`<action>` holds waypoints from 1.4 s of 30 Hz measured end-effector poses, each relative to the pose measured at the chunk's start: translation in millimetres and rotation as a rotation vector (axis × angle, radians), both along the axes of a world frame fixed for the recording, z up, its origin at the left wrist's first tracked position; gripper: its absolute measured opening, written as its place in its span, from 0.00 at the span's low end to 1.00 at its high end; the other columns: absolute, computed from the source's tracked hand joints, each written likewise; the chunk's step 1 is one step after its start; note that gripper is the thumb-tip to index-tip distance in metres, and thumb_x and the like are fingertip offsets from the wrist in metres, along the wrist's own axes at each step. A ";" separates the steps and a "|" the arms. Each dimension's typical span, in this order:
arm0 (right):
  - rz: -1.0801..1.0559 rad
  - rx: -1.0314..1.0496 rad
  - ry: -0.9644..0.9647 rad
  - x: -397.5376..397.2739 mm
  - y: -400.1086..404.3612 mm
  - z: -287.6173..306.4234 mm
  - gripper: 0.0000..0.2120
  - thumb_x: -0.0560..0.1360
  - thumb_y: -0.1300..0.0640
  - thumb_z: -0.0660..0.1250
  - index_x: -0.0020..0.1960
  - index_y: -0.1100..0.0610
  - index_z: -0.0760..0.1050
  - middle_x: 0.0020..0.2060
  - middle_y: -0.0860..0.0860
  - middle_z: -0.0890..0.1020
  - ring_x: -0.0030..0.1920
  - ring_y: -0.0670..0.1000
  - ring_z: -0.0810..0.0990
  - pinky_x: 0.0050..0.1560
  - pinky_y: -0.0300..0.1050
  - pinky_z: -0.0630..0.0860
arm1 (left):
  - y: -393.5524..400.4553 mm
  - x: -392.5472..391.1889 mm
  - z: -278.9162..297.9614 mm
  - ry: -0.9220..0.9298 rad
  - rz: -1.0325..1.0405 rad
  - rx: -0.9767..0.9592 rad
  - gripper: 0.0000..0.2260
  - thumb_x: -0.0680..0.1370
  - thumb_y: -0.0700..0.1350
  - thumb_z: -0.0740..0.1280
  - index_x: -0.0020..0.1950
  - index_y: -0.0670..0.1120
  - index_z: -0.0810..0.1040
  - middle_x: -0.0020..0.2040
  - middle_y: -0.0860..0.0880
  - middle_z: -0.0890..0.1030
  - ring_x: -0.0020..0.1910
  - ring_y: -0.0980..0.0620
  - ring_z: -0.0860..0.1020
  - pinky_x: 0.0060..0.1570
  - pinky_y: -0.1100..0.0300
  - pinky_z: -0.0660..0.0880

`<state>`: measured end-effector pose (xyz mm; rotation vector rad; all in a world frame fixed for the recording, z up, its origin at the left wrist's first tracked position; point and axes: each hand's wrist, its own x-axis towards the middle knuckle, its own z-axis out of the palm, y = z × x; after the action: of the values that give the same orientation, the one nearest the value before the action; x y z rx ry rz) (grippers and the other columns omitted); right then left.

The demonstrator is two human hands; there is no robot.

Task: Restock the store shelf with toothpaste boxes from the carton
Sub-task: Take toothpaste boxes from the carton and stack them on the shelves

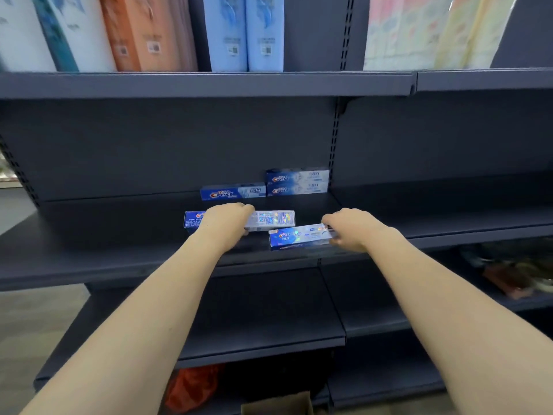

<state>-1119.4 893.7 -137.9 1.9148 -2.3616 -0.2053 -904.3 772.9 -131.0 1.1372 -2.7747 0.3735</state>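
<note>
Nearest to us, at the bottom edge, we see the brown flap of a cardboard carton, with an orange-red bag to its left under the lowest dark shelf.

Farther up, our two bare forearms reach well apart onto the dark grey metal middle shelf. Our right hand grips the right end of a shiny blue holographic toothpaste box, which lies near the shelf's front edge, its thumb below and fingers curled over the top. Our left hand is curled over the middle of a blue and silver toothpaste box lying flat just behind and left of the first; the two boxes are close, and we cannot tell if they touch.

Against the back panel a single blue Crest box lies on its long side, and just right of it sits a stack of two pale blue Crest boxes.

On the upper shelf stand tall orange cartons, light blue cartons and, far right, pastel wrapped packs.
</note>
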 end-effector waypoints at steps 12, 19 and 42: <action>0.060 0.107 -0.140 -47.3 -69.6 -16.8 0.16 0.77 0.56 0.63 0.64 0.58 0.67 0.56 0.59 0.76 0.53 0.60 0.77 0.47 0.47 0.73 | -48.5 -45.4 -24.7 -0.086 0.155 0.201 0.20 0.81 0.43 0.60 0.73 0.46 0.64 0.67 0.44 0.72 0.64 0.43 0.72 0.60 0.54 0.69; 0.142 0.156 -0.298 -57.9 -103.8 -21.9 0.22 0.79 0.56 0.62 0.71 0.55 0.63 0.65 0.56 0.70 0.61 0.57 0.72 0.54 0.44 0.69 | -73.7 -51.2 -27.1 -0.115 0.252 0.272 0.21 0.82 0.45 0.59 0.75 0.46 0.60 0.70 0.44 0.69 0.67 0.43 0.69 0.64 0.54 0.65; 0.056 0.139 -0.312 -52.0 -125.9 -40.1 0.29 0.81 0.53 0.59 0.78 0.52 0.51 0.75 0.53 0.60 0.73 0.55 0.61 0.71 0.46 0.61 | -107.8 -53.7 -60.1 -0.002 0.078 0.394 0.27 0.83 0.41 0.53 0.78 0.43 0.42 0.78 0.46 0.45 0.77 0.46 0.47 0.74 0.57 0.43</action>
<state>-1171.4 767.9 -178.0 2.2191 -2.5389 -0.0716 -958.0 665.2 -191.0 1.3211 -2.8902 -0.1778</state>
